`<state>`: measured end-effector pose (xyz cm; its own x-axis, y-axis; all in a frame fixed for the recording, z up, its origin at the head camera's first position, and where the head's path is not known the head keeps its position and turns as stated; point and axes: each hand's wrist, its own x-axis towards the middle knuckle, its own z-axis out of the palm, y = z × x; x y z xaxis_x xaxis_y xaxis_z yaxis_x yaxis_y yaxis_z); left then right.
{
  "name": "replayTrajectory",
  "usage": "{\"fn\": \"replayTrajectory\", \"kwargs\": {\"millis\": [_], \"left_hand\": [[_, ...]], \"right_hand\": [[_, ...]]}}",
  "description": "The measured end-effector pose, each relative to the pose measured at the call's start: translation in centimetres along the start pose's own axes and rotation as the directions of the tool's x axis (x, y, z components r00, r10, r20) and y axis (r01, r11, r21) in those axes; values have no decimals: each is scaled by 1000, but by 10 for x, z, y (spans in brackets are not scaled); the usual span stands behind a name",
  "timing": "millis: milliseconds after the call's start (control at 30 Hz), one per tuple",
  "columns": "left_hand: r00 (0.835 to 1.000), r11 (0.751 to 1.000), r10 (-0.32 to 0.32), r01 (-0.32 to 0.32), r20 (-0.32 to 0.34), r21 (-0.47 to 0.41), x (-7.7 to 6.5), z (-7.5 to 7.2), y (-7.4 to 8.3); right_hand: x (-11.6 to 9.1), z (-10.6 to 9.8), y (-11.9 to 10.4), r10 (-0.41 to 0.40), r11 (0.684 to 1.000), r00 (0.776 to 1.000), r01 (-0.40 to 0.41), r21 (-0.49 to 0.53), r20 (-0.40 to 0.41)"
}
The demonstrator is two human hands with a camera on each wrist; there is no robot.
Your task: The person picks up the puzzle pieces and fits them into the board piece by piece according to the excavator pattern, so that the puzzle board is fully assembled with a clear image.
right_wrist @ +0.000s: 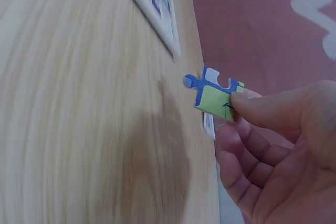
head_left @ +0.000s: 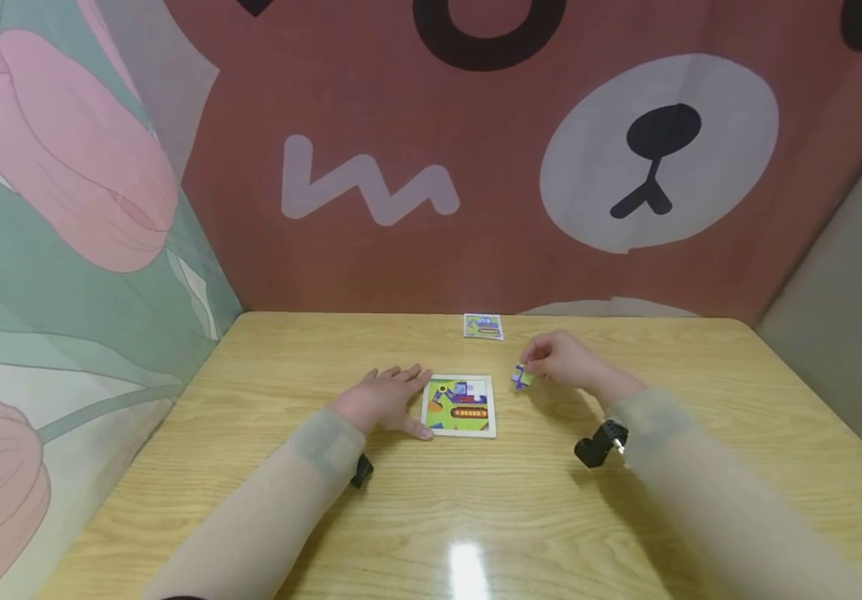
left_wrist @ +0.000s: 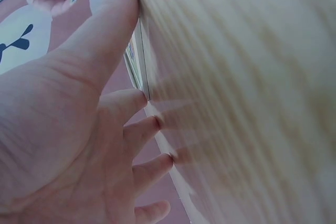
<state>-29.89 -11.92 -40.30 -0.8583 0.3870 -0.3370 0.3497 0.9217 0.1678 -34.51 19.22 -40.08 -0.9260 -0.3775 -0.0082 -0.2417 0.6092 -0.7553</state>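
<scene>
A small white-framed jigsaw tray (head_left: 460,407) with a green, blue and orange picture lies in the middle of the wooden table (head_left: 476,500). My left hand (head_left: 386,400) rests flat on the table, fingers straight, against the tray's left edge (left_wrist: 137,61). To the right of the tray my right hand (head_left: 562,360) pinches a blue and green puzzle piece (head_left: 522,377) (right_wrist: 212,94) between thumb and fingers, just above the tabletop. The upper right corner of the picture looks white and unfilled.
A small picture card (head_left: 483,326) lies at the table's far edge by the brown bear-print wall. A floral-print wall stands on the left, a grey one on the right. A black wrist mount (head_left: 600,442) sits on each forearm.
</scene>
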Motion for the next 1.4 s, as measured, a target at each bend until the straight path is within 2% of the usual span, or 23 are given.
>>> {"fn": "replayTrajectory", "kwargs": {"millis": [233, 433, 767, 1133, 1400], "left_hand": [[1000, 1000, 1, -1, 4, 7, 0, -1, 2], [1000, 1000, 0, 0, 2, 20, -1, -1, 2], [1000, 999, 4, -4, -4, 35, 0, -2, 1], [1000, 999, 0, 1, -12, 38, 1, 0, 0], [1000, 999, 0, 1, -12, 49, 1, 0, 0]], "right_hand": [[16, 27, -24, -35, 999, 999, 35, -2, -3], [26, 42, -32, -25, 999, 999, 25, -20, 28], [31, 50, -31, -52, 998, 997, 54, -44, 51], [29, 60, -34, 36, 992, 998, -31, -124, 42], [28, 67, -32, -6, 985, 1000, 10, -173, 21]]}}
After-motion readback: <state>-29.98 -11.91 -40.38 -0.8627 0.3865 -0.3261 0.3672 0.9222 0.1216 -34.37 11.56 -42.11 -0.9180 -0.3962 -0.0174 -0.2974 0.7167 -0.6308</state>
